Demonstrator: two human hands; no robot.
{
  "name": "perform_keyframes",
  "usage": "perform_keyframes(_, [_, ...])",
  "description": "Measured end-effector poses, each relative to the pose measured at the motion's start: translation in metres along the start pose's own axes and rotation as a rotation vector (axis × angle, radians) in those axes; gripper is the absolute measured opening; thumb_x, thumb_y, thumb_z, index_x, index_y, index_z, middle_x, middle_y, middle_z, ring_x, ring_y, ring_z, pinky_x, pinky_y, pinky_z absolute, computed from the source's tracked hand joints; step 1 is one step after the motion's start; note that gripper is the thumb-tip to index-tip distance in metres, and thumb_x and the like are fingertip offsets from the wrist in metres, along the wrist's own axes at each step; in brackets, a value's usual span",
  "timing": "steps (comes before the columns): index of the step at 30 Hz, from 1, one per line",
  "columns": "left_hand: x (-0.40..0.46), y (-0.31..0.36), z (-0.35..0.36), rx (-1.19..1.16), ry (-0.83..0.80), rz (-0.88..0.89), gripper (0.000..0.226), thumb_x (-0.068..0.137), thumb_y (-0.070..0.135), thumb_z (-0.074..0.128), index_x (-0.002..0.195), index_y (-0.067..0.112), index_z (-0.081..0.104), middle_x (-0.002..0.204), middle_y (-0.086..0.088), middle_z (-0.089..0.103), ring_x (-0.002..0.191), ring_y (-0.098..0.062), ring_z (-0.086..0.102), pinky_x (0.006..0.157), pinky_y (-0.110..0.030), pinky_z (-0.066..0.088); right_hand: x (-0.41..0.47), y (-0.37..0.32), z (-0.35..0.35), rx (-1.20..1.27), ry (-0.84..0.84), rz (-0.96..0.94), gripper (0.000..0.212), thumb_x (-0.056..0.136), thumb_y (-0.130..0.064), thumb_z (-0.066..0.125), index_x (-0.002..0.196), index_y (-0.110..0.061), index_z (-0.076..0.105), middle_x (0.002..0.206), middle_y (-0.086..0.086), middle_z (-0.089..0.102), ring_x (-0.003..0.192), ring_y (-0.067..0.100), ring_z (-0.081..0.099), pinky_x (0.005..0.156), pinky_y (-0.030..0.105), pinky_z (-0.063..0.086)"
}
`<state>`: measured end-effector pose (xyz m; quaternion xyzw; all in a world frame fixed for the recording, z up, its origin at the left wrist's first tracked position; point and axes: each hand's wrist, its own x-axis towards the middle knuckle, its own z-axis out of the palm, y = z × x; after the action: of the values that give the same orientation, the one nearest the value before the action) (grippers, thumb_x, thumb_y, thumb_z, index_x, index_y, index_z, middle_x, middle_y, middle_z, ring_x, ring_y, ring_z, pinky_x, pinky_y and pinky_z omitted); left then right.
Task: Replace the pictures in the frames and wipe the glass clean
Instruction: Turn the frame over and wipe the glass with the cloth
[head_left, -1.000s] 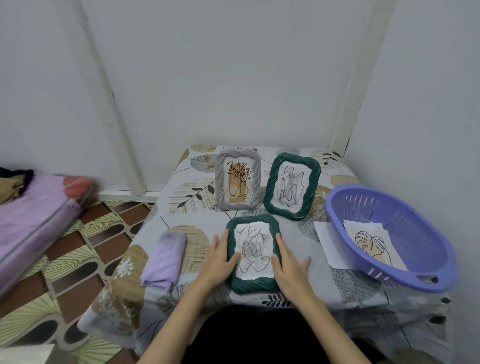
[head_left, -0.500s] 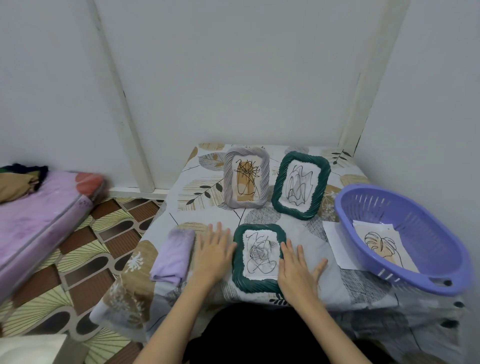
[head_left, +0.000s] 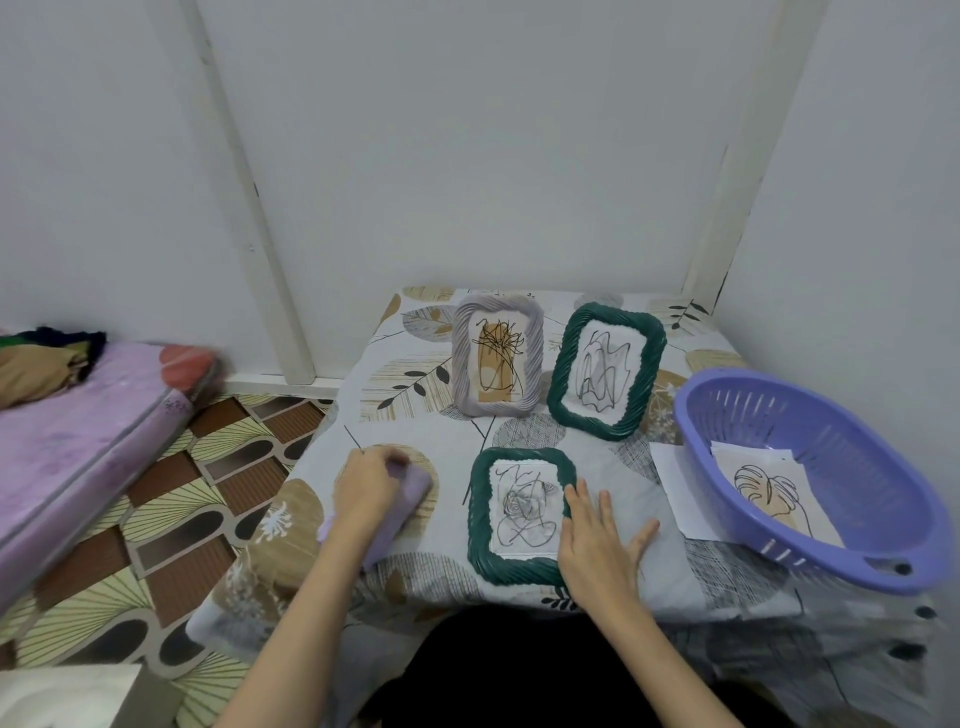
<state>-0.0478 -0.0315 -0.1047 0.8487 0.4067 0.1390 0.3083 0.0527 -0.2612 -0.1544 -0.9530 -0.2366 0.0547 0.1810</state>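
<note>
Green frame (head_left: 521, 512) under flat, spread right hand (head_left: 597, 540); left hand (head_left: 366, 488) grip curled round lilac cloth (head_left: 402, 501).

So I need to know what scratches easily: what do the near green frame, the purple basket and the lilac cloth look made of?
Near green frame: likely moulded plastic or resin, with a glossy rope-twist rim. Purple basket: smooth plastic with moulded slots. Lilac cloth: soft matte fabric, gripped by the left hand.

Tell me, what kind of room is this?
Probably a small room in a home: a low table with a leaf-print cloth sits in a white corner, a thin pink mattress lies on the patterned floor, and picture frames stand on the table.
</note>
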Motion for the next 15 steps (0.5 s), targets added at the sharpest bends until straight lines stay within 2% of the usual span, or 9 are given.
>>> perform_keyframes(2, [-0.001,0.012,-0.007,-0.109,-0.061,0.015,0.041,0.08,-0.007,0.046,0.107,0.016,0.068,0.112,-0.011,0.061,0.104,-0.027,0.056,0.083,-0.03,0.046,-0.001,-0.001,-0.002,0.014,-0.009,0.002,0.048,0.099,-0.029,0.02,0.146,-0.03,0.013,0.155,-0.018,0.002,0.144,0.009,-0.001,0.102,0.065,-0.017])
perform_keyframes(4, [-0.004,0.025,-0.014,-0.246,-0.197,0.001,0.048,0.077,-0.016,0.046,0.108,0.015,0.067,0.107,-0.012,0.063,0.093,-0.021,0.055,0.066,-0.025,0.046,0.001,0.001,-0.004,0.008,-0.012,-0.008,0.049,0.098,-0.029,0.022,0.146,-0.028,0.014,0.155,-0.016,0.005,0.144,0.01,-0.001,0.103,0.064,-0.016])
perform_keyframes(6, [-0.007,0.036,-0.02,-0.424,-0.299,0.035,0.047,0.075,-0.018,0.053,0.103,0.017,0.068,0.108,-0.011,0.065,0.095,-0.019,0.056,0.068,-0.022,0.048,0.003,0.001,-0.007,0.056,0.023,-0.065,0.05,0.098,-0.031,0.027,0.146,-0.024,0.018,0.155,-0.013,0.01,0.144,0.011,0.0,0.107,0.059,-0.013])
perform_keyframes(8, [-0.013,0.048,-0.022,-0.627,-0.339,0.048,0.043,0.076,-0.013,0.06,0.1,0.023,0.068,0.108,-0.006,0.066,0.1,-0.019,0.057,0.077,-0.03,0.05,0.0,-0.009,-0.014,0.357,0.117,-0.167,0.048,0.097,-0.03,0.039,0.143,-0.017,0.031,0.152,-0.004,0.027,0.142,0.012,0.014,0.116,0.042,0.004])
perform_keyframes(10, [-0.019,0.062,-0.017,-0.834,-0.376,0.009,0.042,0.078,-0.011,0.06,0.101,0.023,0.066,0.109,-0.002,0.065,0.103,-0.02,0.056,0.082,-0.039,0.05,-0.004,-0.027,-0.025,0.802,0.111,-0.177,0.043,0.092,-0.025,0.054,0.132,-0.012,0.047,0.135,0.003,0.052,0.126,0.012,0.044,0.107,0.026,0.032])
perform_keyframes(11, [-0.022,0.068,-0.012,-0.912,-0.396,-0.008,0.041,0.079,-0.01,0.06,0.103,0.022,0.066,0.111,-0.003,0.064,0.104,-0.022,0.056,0.083,-0.044,0.05,-0.005,-0.036,-0.031,1.001,0.05,-0.142,0.043,0.088,-0.024,0.059,0.129,-0.011,0.051,0.125,0.005,0.059,0.114,0.011,0.054,0.099,0.025,0.042])
perform_keyframes(13, [-0.028,0.077,-0.001,-0.998,-0.409,-0.029,0.039,0.08,-0.009,0.06,0.107,0.019,0.064,0.115,-0.007,0.062,0.103,-0.025,0.057,0.082,-0.048,0.051,-0.002,-0.047,-0.037,1.277,-0.045,-0.063,0.046,0.082,-0.019,0.067,0.125,-0.008,0.053,0.113,0.007,0.065,0.103,0.014,0.062,0.09,0.028,0.051])
perform_keyframes(15, [-0.033,0.081,0.009,-1.044,-0.415,-0.034,0.039,0.081,-0.007,0.06,0.111,0.018,0.063,0.117,-0.009,0.062,0.102,-0.025,0.058,0.08,-0.046,0.052,0.004,-0.048,-0.04,1.322,0.013,-0.036,0.041,0.078,-0.008,0.07,0.117,-0.008,0.056,0.11,0.009,0.065,0.098,0.014,0.063,0.081,0.021,0.053])
